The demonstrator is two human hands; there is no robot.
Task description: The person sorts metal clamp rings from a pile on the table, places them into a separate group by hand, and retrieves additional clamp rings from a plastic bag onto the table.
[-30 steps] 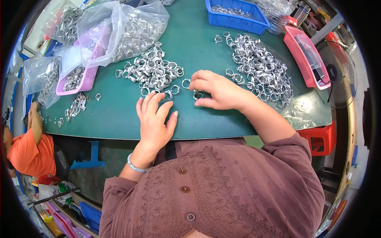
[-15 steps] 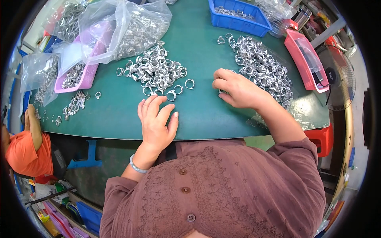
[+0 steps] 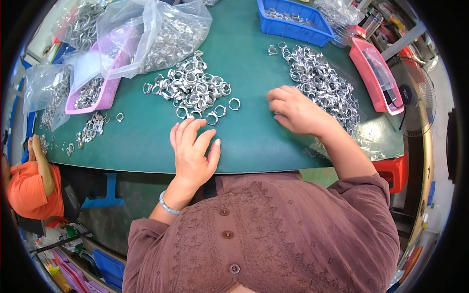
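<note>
My left hand (image 3: 190, 154) hovers at the near side of a heap of silvery metal rings (image 3: 195, 88), fingers apart and holding nothing visible. Its fingertips come close to a few loose rings at the heap's near edge, one of them a ring (image 3: 212, 118). To the right, my right hand (image 3: 298, 111) is closed, its fingers curled down beside a second, larger heap of the same rings (image 3: 322, 80). The fingertips are slightly blurred, and whatever they pinch is hidden beneath them. Each ring carries a small lug on its rim.
Behind the left heap lie a clear plastic bag (image 3: 176, 34) of rings and a lilac basket (image 3: 110, 90). A blue tray (image 3: 295, 29) stands at the back, a pink basket (image 3: 371, 78) and a fan (image 3: 415, 95) at right. A person in orange (image 3: 36, 188) sits far left.
My right hand has shifted slightly right, toward the right heap. The ring glimpsed under its fingers before is out of sight. My left hand has hardly moved.
</note>
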